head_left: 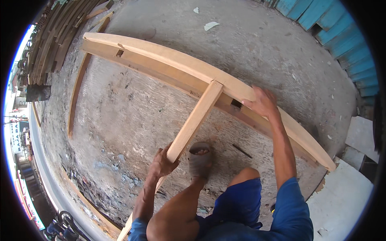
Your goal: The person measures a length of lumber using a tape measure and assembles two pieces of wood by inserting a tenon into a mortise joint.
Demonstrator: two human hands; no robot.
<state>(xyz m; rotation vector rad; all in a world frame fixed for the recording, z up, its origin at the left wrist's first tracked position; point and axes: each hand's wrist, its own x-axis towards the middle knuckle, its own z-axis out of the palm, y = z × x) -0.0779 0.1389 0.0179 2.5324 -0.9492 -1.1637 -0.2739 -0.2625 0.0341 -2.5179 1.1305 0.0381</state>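
A long pale wooden beam [173, 58] stretches from upper left to lower right, with rectangular mortise holes cut in its near face. My right hand [261, 102] is closed over its top edge, beside the right mortise [236, 104]. A narrower wooden rail [197, 116] meets the beam just left of that hole and slants down toward me. Whether its end is seated in a slot cannot be made out. My left hand [161, 162] wraps round this rail lower down. The rail's near end passes behind my left arm and leg.
My foot in a grey slipper [200, 164] is on the rough concrete floor [132, 100]. A dark thin rod [242, 151] lies nearby. Stacked boards [60, 36] and a loose strip [76, 96] are at left; a blue metal wall [341, 36] and white sheet [341, 201] at right.
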